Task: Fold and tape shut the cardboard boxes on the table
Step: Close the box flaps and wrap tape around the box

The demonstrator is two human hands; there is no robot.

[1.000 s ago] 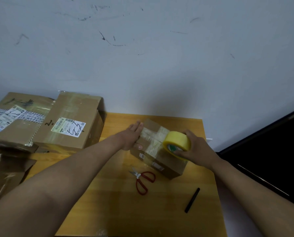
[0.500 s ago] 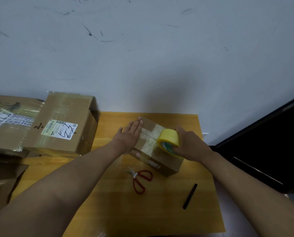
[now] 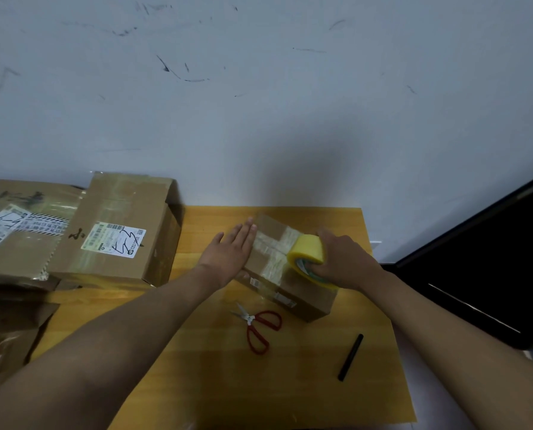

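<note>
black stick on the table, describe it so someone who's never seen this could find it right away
Start at the yellow wooden table and go to its near right part. The black stick lies there alone, right of the red-handled scissors and nearer than the small box. It is the only thin, plain black thing on the table.

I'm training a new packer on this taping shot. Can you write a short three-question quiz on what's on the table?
1. True or false: the left hand lies flat, fingers straight, on the small box.
2. The right hand grips: A) scissors B) tape roll C) pen
3. Fill in: the red scissors lie on the table, on the ____ side of the small box.

Key
1. True.
2. B: the yellow tape roll is held on top of the box. The scissors and the black pen lie untouched.
3. Near, between the box and the person.
</note>
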